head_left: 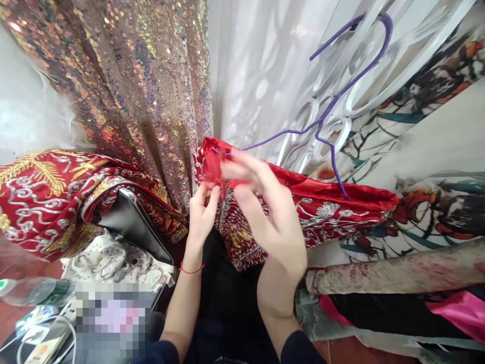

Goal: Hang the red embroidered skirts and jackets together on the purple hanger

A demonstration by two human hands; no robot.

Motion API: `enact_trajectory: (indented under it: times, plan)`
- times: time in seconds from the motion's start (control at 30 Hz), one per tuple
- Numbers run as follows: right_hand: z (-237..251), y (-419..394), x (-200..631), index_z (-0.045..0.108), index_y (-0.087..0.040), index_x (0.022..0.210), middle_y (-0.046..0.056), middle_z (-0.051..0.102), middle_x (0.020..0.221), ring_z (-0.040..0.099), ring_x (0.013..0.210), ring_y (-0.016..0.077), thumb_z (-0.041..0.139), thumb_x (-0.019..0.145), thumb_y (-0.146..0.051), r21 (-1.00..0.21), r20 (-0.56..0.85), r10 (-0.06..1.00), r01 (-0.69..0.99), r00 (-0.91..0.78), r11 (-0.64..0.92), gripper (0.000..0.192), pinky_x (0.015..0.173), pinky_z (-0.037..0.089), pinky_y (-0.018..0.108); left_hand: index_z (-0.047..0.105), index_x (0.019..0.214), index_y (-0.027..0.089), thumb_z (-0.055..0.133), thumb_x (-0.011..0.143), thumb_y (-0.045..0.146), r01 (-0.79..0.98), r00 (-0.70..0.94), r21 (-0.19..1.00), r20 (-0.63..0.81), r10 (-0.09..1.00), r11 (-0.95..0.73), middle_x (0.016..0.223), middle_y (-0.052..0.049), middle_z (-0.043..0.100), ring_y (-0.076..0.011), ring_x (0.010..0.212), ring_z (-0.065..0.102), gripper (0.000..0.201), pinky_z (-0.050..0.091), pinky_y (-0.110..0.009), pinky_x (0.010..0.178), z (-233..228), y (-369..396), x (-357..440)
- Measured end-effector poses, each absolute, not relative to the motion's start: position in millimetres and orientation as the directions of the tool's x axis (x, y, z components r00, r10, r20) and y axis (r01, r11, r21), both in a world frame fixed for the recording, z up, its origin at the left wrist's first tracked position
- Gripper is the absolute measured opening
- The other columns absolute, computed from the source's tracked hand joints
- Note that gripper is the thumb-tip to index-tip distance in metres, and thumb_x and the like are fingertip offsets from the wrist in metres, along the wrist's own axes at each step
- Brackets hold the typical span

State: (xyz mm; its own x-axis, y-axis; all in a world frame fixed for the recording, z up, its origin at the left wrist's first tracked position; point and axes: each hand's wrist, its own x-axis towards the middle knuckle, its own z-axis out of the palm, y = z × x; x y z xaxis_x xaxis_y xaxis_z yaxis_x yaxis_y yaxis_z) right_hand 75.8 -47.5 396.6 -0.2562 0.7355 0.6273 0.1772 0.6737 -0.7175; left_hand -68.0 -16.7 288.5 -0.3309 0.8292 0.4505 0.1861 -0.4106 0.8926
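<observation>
**Red Garment Partly Mounted on Hanger**

The red embroidered garment [303, 202] hung on the purple hanger [333, 106], right shoulder seated. The left hand [202, 215] pinched the collar; the right hand [265, 207] gripped cloth at the hanger's left end, not yet seated.

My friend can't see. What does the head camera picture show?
Two bare hands, the left hand and right hand, pinch the top of a red embroidered garment hung on a purple hanger. A sequined fabric hangs behind, and a water bottle lies lower left.
</observation>
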Motion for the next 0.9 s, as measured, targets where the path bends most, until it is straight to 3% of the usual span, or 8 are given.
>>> enact_trajectory:
  times: [0.1,0.2,0.27,0.37,0.47,0.6,0.77,0.9]
  plan:
    - [391,-27,67,0.067,-0.024,0.111,0.003,0.073,0.093,0.068,0.079,0.0149,0.056,0.096,-0.035,-0.705,0.681,0.732,0.295,0.025,0.645,0.021,0.076,0.054,0.029,0.052,0.080,0.022,0.056,0.096,0.050,0.114,-0.318,0.911,0.410,0.855,-0.395,0.063,0.005,0.038,-0.0101,0.056,0.034,0.032,0.031,-0.023,0.054,290,-24,-65]
    - [363,-33,65,0.067,-0.020,0.092,-0.001,0.066,0.069,0.059,0.057,0.0104,0.055,0.097,-0.036,-0.817,0.567,0.805,0.247,0.173,0.522,0.021,0.060,0.049,0.024,0.051,0.080,0.021,0.056,0.097,0.047,0.084,-0.306,0.924,0.380,0.873,-0.373,0.065,0.005,0.035,-0.0093,0.056,0.030,0.031,0.028,-0.022,0.052,292,-28,-64]
    - [340,-42,62,0.064,-0.019,0.079,-0.004,0.058,0.056,0.051,0.048,0.0082,0.055,0.096,-0.044,-0.914,0.398,0.909,0.134,0.124,0.383,0.031,0.050,0.041,0.022,0.051,0.080,0.021,0.056,0.097,0.047,0.070,-0.300,0.927,0.371,0.879,-0.368,0.065,0.005,0.036,-0.0089,0.056,0.030,0.032,0.029,-0.021,0.052,293,-29,-63]
    - [316,-38,47,0.062,-0.019,0.078,-0.004,0.059,0.061,0.051,0.051,0.0083,0.059,0.090,-0.054,-0.977,0.193,0.981,-0.097,-0.024,0.190,0.037,0.052,0.042,0.022,0.052,0.081,0.021,0.058,0.095,0.049,0.025,-0.292,0.929,0.359,0.886,-0.368,0.065,0.005,0.039,-0.0081,0.056,0.033,0.032,0.032,-0.020,0.052,294,-31,-61]
    - [307,-16,26,0.060,-0.020,0.077,-0.003,0.060,0.068,0.053,0.059,0.0098,0.069,0.079,-0.053,-0.922,0.082,0.994,-0.384,-0.073,0.048,0.034,0.057,0.045,0.024,0.056,0.084,0.020,0.059,0.095,0.048,0.012,-0.279,0.921,0.378,0.883,-0.390,0.066,0.005,0.047,-0.0079,0.057,0.041,0.030,0.036,-0.019,0.055,295,-34,-61]
    - [309,5,11,0.054,-0.020,0.064,-0.006,0.051,0.059,0.041,0.052,0.0072,0.079,0.059,-0.037,-0.784,-0.074,0.995,-0.612,-0.067,-0.100,0.031,0.047,0.033,0.023,0.060,0.087,0.020,0.058,0.097,0.043,0.099,-0.278,0.906,0.422,0.863,-0.411,0.070,0.003,0.058,-0.0080,0.061,0.051,0.025,0.041,-0.018,0.060,294,-36,-64]
    - [308,4,12,0.055,-0.020,0.066,-0.010,0.047,0.059,0.024,0.046,0.0013,0.077,0.050,-0.024,-0.701,-0.093,0.988,-0.697,-0.120,-0.150,0.027,0.043,0.017,0.020,0.061,0.088,0.019,0.059,0.096,0.041,0.090,-0.260,0.898,0.438,0.861,-0.430,0.069,0.003,0.062,-0.0089,0.059,0.057,0.023,0.049,-0.020,0.063,295,-37,-66]
    - [302,0,22,0.064,-0.020,0.074,-0.009,0.048,0.060,0.026,0.047,0.0030,0.077,0.058,-0.035,-0.801,0.014,0.981,-0.590,-0.193,-0.104,0.026,0.045,0.020,0.021,0.059,0.086,0.019,0.061,0.095,0.044,0.056,-0.277,0.895,0.440,0.854,-0.443,0.066,0.003,0.061,-0.0063,0.048,0.046,0.027,0.046,-0.019,0.055,300,-36,-65]
